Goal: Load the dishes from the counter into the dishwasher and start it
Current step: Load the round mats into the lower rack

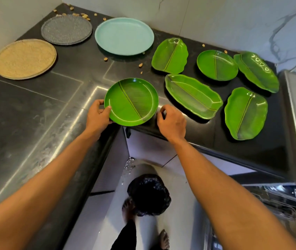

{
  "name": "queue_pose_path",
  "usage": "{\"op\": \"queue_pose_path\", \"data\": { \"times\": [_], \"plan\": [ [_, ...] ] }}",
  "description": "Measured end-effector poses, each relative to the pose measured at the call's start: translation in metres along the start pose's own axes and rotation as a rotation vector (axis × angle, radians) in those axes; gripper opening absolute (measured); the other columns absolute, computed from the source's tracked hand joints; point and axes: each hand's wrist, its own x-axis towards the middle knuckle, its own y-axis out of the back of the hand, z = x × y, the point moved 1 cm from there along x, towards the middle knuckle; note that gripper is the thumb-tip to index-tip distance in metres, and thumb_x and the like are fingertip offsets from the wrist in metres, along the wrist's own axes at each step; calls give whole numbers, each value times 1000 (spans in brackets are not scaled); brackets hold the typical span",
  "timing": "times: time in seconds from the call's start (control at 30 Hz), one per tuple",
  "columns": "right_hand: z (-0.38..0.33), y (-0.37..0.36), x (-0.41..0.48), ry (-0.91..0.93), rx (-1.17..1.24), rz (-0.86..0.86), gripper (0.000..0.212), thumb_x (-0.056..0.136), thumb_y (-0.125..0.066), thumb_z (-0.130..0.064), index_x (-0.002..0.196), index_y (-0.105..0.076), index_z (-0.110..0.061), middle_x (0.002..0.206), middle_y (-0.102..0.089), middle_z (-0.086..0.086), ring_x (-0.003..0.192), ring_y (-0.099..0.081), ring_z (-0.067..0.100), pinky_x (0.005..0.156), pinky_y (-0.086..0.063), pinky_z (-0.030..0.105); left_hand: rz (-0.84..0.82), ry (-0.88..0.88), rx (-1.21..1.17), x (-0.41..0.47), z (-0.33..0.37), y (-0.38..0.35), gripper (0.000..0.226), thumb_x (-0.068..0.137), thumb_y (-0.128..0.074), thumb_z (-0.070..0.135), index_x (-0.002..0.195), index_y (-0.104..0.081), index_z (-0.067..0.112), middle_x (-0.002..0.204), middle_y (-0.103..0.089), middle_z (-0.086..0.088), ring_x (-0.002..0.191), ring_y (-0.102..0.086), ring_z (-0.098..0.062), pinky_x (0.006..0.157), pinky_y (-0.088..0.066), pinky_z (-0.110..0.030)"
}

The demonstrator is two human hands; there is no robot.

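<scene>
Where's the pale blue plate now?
The pale blue plate sits upper centre in the head view, by the back wall, between the grey plate and a green leaf-shaped dish.

Nine dishes spread across a black counter [35, 109]: a tan plate [24, 58], grey plate [66, 29] and blue plate [124, 36] toward the wall, four leaf dishes [169, 55] [193, 96] [257, 71] [245, 113] and a round plate [217, 65] at right, a corner plate [131, 101] (also green, round) at the inner edge. Shells [105, 59] litter the back.
</scene>
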Motion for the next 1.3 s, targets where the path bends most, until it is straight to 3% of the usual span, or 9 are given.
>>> {"op": "queue_pose_path", "data": {
  "times": [0.27, 0.4, 0.53, 0.63, 0.77, 0.87, 0.97, 1.1, 1.3],
  "plan": [
    [35, 14, -53, 151, 119, 57, 10, 86, -66, -22, 83, -62, -14, 82, -60, 5, 79, -50, 26, 73, -37, 37, -40, -35, -55, -101, -15, 7, 18, 101, -52, 9, 117, -50, 18, 81, -68, -8, 62, -66, -11, 52, -58, -27],
    [81, 31, -114, 203, 153, 37, 6, 82, -66, -19, 87, -68, -15, 85, -62, 6, 81, -53, 28, 70, -43, 39, -69, -26, -5, -169, -41, -14, 20, 101, -52, 8, 117, -52, 20, 73, -71, 11, 63, -67, -6, 53, -59, -30],
    [171, 46, -212, -73, 322, -149, 8, 84, -67, -23, 89, -71, -20, 81, -68, 1, 76, -62, 23, 68, -49, 35, -88, 10, 122, -260, -91, -59, 18, 102, -51, 8, 114, -49, 20, 58, -67, 10, 54, -64, -3, 47, -55, -25],
    [248, 48, -294, -310, 321, -312, 5, 85, -68, -26, 82, -69, -23, 81, -72, 1, 81, -67, 24, 72, -51, 34, -119, 36, 251, -322, -136, -90, 22, 101, -53, 8, 104, -54, 30, 58, -61, -5, 57, -59, -21, 57, -55, -42],
    [359, 66, -423, -518, 261, -462, 21, 84, -62, -33, 64, -56, -28, 75, -69, 5, 80, -67, 33, 70, -55, 38, -197, 88, 440, -418, -194, -156, 26, 97, -57, 8, 96, -56, 33, 57, -57, 1, 54, -53, -17, 61, -53, -44],
    [405, 88, -495, -607, 278, -514, 15, 84, -61, -25, 74, -69, -16, 78, -71, 10, 81, -67, 37, 71, -56, 42, -295, 139, 540, -474, -220, -199, 23, 94, -58, 8, 98, -54, 31, 67, -59, -5, 60, -54, -21, 64, -54, -45],
    [436, 109, -540, -699, 273, -581, 16, 90, -61, -22, 85, -73, -14, 90, -73, 11, 90, -67, 35, 73, -53, 35, -401, 192, 605, -512, -231, -242, 20, 95, -55, 9, 106, -52, 25, 71, -60, -1, 62, -57, -20, 58, -51, -32],
    [480, 115, -579, -804, 273, -551, 10, 88, -63, -26, 82, -71, -26, 100, -73, 9, 97, -67, 35, 79, -51, 33, -542, 225, 644, -551, -238, -306, 27, 91, -55, 3, 113, -50, 17, 66, -67, -6, 51, -63, -16, 51, -49, -27],
    [544, 105, -583, -963, 234, -354, 22, 92, -54, -25, 99, -72, -15, 107, -71, 16, 101, -66, 38, 83, -53, 38, -615, 205, 633, -572, -253, -395, 30, 86, -63, 3, 111, -51, 16, 69, -69, -11, 51, -66, -20, 42, -47, -22]
  ]
}}
